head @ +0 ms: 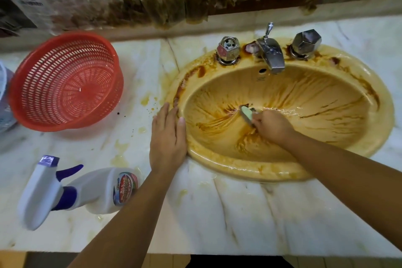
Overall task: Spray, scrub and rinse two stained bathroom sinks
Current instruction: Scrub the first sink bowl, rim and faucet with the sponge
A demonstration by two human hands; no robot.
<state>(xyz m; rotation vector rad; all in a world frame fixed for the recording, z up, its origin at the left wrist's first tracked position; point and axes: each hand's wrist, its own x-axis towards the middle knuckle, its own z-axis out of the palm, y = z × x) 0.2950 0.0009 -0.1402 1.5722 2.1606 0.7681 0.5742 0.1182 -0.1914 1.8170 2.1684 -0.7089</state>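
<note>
- Nearest us, the spray bottle [87,189] lies on its side, left of our resting hand.
- Our left hand [168,137] lies flat, fingers straight, touching the stained sink [217,165] rim.
- Farther in, our right hand [272,126] grips the scrubber [247,114] in the basin.

We look down on a yellow sink [385,119], streaked brown, set in a pale marble counter [239,213]. Our right hand [272,126] grips a green scrub pad [247,113] at the basin's bottom, and our left hand [168,137] lies flat against the sink's left rim. Left of it, a spray bottle [93,189] lies on its side near a tilted red basket [65,85].
</note>
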